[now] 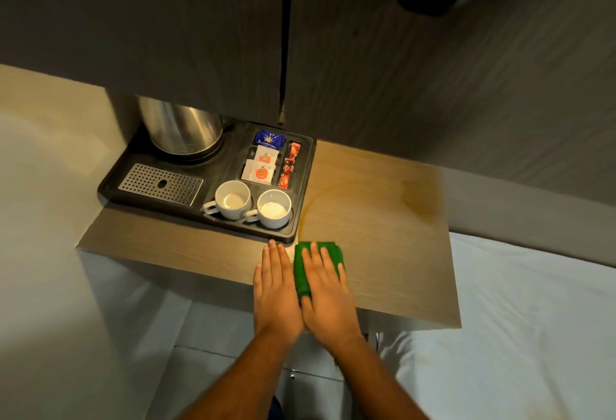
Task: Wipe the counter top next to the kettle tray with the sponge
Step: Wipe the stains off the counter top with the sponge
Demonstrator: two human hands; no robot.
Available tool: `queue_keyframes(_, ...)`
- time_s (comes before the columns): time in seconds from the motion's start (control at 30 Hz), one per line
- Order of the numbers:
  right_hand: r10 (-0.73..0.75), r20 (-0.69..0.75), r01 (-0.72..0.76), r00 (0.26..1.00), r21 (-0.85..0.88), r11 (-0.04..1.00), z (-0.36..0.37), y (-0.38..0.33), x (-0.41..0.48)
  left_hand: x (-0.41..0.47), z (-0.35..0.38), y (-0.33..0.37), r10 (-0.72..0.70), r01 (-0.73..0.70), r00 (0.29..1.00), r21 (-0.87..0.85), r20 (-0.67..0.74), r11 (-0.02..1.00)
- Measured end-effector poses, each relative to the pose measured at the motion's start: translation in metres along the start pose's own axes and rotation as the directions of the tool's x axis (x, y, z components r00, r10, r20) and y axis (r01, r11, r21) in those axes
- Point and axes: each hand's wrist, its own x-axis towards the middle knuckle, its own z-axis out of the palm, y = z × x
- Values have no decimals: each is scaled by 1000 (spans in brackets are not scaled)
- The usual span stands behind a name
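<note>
1. Pressing flat on the green sponge (301, 273), the right hand (328, 299) pins it to the surface (383, 246) near the front edge, just off the front right corner of the kettle tray (301, 193); its fingers are spread, not curled around the sponge.
2. The left hand (275, 296) lies open and flat on the surface beside the right hand, holding nothing, its fingertips almost at the tray's front rim.
3. As I judge it, the wiping step is under way at its near end: a curved yellowish ring (311, 201) and a darker stain (418, 201) toward the right edge look uncleaned.
4. The next move calls for pushing the sponge away from the front edge and rightward across those marks, with steady downward pressure, keeping clear of the tray.
5. On the tray sit a steel kettle (181, 128), two white cups (233, 199), a blue sachet (268, 138), white sachets with a red apple-like mark (261, 171) and red sticks (290, 164); their print is too small to read.
</note>
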Motion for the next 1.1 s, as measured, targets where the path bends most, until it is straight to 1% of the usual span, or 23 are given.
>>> queue_keyframes(0.07,20,30,-20,999,10,1000,5,-3,-8,1,-1,-1,0,0,1000,-2,9,1000)
queue_keyframes(0.13,34,47,-34,998,-7,999,-2,-9,11,0,-5,-1,-6,6,998,12,63,1000)
queue_keyframes(0.33,128,68,-124,990,-58,991,-50,-1,127,2,-14,4,-23,17,993,55,116,998)
queue_keyframes(0.43,172,80,-166,982,-81,983,-81,24,185,2,-16,3,-31,19,988,81,150,997)
queue_keyframes(0.5,231,69,-223,970,-107,969,-104,54,214,3,-15,1,-30,15,986,90,165,996)
queue_keyframes(0.57,323,42,-316,946,-116,942,-120,84,222,4,-13,-1,-35,21,986,89,161,996)
queue_keyframes(0.6,350,32,-345,936,-107,933,-123,91,218,4,-13,-1,-40,26,986,87,161,996)
queue_keyframes(0.63,342,28,-338,939,-87,937,-120,89,208,3,-12,-1,-44,30,986,86,159,996)
queue_keyframes(0.7,223,15,-222,975,-56,973,-99,71,171,2,-9,-1,-46,34,989,80,143,996)
queue_keyframes(0.77,37,25,-36,999,-41,998,-64,47,113,2,-8,0,-42,33,991,72,124,997)
queue_keyframes(0.83,-130,65,133,989,-42,990,-29,31,45,2,-7,1,-31,25,993,54,111,998)
queue_keyframes(0.87,-186,80,191,979,-53,980,-17,29,15,1,-7,1,-31,27,994,44,102,999)
queue_keyframes(0.9,-208,83,213,975,-69,974,-10,34,-7,-1,-7,2,-38,33,995,46,91,998)
queue_keyframes(0.93,-191,68,196,979,-79,977,-12,45,-18,-3,-8,5,-48,43,996,67,79,997)
queue_keyframes(0.97,-137,40,139,990,-61,988,-22,60,-19,-5,-8,8,-58,51,996,97,69,994)
queue_keyframes(1.03,55,-45,-57,997,-39,998,-53,105,-2,-8,-5,18,-55,45,996,133,75,990)
queue_keyframes(1.1,259,-118,-268,958,-59,962,-89,161,29,-10,-2,30,-15,-1,995,159,99,987)
